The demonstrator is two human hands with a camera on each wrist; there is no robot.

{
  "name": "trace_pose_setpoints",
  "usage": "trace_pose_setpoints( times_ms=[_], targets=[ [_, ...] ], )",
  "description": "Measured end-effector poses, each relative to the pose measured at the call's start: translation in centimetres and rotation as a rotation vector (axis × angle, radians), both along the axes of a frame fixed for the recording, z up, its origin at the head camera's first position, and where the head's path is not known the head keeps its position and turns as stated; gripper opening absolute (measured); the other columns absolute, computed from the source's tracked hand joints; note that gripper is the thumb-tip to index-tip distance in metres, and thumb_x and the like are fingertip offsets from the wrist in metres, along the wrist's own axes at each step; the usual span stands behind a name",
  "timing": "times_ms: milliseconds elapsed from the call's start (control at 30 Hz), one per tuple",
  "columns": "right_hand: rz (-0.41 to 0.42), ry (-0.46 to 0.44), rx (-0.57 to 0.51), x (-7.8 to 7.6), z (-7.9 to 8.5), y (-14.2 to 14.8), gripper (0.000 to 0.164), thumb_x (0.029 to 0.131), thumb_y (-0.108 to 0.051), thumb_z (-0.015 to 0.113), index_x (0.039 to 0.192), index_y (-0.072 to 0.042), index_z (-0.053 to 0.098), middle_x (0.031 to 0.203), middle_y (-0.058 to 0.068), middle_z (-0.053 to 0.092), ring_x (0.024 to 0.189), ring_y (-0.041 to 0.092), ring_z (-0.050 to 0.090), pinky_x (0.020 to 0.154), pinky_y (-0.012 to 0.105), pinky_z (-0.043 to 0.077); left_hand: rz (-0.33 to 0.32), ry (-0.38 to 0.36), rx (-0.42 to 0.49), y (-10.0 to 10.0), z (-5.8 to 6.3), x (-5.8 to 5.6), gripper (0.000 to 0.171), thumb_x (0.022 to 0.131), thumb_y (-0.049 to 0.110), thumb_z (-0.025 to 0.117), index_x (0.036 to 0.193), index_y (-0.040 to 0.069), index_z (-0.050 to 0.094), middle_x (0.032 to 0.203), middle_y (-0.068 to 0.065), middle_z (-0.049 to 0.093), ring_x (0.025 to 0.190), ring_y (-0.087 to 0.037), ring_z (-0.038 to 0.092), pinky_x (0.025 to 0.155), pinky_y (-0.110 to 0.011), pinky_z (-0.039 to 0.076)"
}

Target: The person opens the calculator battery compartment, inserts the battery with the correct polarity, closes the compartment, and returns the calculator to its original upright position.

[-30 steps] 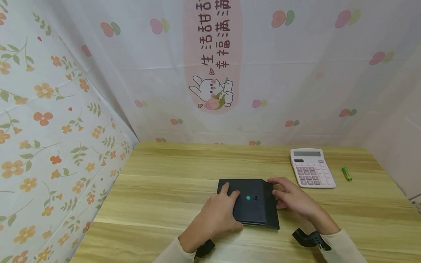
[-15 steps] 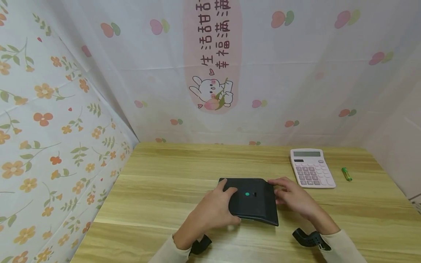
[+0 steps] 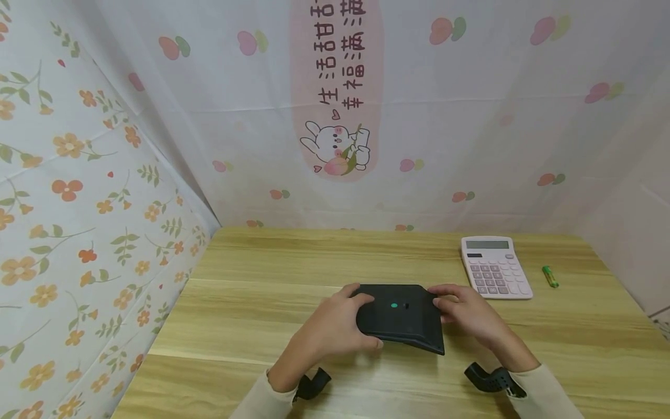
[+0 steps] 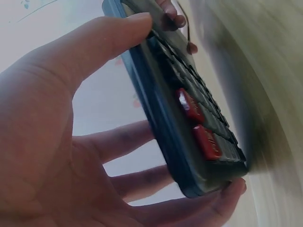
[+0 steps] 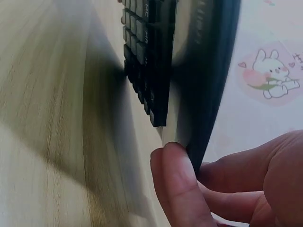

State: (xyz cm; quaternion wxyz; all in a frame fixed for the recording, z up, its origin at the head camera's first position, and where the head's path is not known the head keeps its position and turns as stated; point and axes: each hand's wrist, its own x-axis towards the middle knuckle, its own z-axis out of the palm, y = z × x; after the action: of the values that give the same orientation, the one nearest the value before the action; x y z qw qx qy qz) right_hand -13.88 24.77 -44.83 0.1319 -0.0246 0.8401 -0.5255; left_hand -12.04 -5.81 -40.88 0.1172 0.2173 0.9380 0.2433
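Observation:
A black calculator [image 3: 398, 317] is held face down, its back with a small green dot turned up and its near edge raised off the table. My left hand [image 3: 337, 326] grips its left end, thumb on the near edge and fingers across the back and far side. In the left wrist view the calculator's keys [image 4: 206, 142], two of them red, face the wooden table. My right hand [image 3: 468, 311] pinches the calculator's right end near the far corner. The right wrist view shows that thumb [image 5: 180, 175] by the display side, with the other fingers behind.
A pale pink calculator [image 3: 494, 267] lies face up at the back right of the wooden table [image 3: 251, 302]. To its right lies a small green battery [image 3: 550, 276]. A printed curtain [image 3: 445, 116] hangs behind the table, and a floral one [image 3: 78, 233] at the left.
The calculator's near edge has risen off the table, tilting it. My left hand has shifted slightly left and up with it, while the right hand has stayed nearly in place.

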Motion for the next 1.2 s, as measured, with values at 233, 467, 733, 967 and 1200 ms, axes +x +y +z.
trace_pose_setpoints(
  times_ms=[233, 467, 733, 967, 1200],
  targets=[
    [-0.018, 0.024, 0.01, -0.1, 0.2, 0.3, 0.039, 0.111, -0.006, 0.06, 0.143, 0.015, 0.063, 0.142, 0.032, 0.065, 0.119, 0.031, 0.07, 0.086, 0.032, 0.062, -0.014, 0.071, 0.048, -0.6, 0.2, -0.5, 0.064, 0.087, 0.057, 0.088, 0.135, 0.016, 0.08, 0.157, -0.009, 0.062, 0.138, -0.037, 0.063, 0.108, -0.054, 0.054],
    [-0.045, 0.029, 0.067, -0.2, 0.7, 0.7, 0.036, 0.113, -0.01, 0.056, 0.141, 0.008, 0.069, 0.145, 0.027, 0.067, 0.131, 0.034, 0.063, 0.088, 0.024, 0.057, 0.042, 0.121, 0.185, -0.8, 0.2, -0.7, 0.061, 0.094, 0.062, 0.082, 0.13, 0.013, 0.083, 0.144, -0.009, 0.072, 0.134, -0.033, 0.067, 0.106, -0.052, 0.057],
    [-0.029, 0.042, -0.09, -0.1, 1.1, 0.8, 0.036, 0.11, 0.002, 0.051, 0.14, 0.017, 0.064, 0.128, 0.026, 0.075, 0.111, 0.022, 0.076, 0.092, 0.022, 0.058, 0.153, 0.249, 0.31, -0.9, 0.5, -0.9, 0.051, 0.106, 0.055, 0.07, 0.126, 0.009, 0.083, 0.122, -0.009, 0.08, 0.107, -0.025, 0.078, 0.088, -0.044, 0.064],
    [-0.014, 0.117, 0.014, 0.3, 1.6, 0.7, 0.035, 0.109, -0.007, 0.067, 0.139, 0.011, 0.069, 0.116, 0.014, 0.082, 0.114, 0.027, 0.077, 0.091, 0.018, 0.052, 0.186, 0.296, 0.364, -0.9, 0.5, -1.0, 0.043, 0.113, 0.045, 0.062, 0.127, 0.008, 0.08, 0.11, -0.008, 0.081, 0.086, -0.015, 0.076, 0.075, -0.037, 0.062],
    [-0.015, 0.133, 0.011, 0.2, 1.6, 1.0, 0.036, 0.11, -0.007, 0.066, 0.138, 0.015, 0.067, 0.115, 0.016, 0.081, 0.11, 0.021, 0.078, 0.087, 0.019, 0.055, 0.18, 0.33, 0.393, -1.1, 0.4, -1.1, 0.04, 0.117, 0.032, 0.057, 0.133, 0.0, 0.076, 0.117, -0.016, 0.079, 0.09, -0.023, 0.078, 0.08, -0.043, 0.064]
  ],
)
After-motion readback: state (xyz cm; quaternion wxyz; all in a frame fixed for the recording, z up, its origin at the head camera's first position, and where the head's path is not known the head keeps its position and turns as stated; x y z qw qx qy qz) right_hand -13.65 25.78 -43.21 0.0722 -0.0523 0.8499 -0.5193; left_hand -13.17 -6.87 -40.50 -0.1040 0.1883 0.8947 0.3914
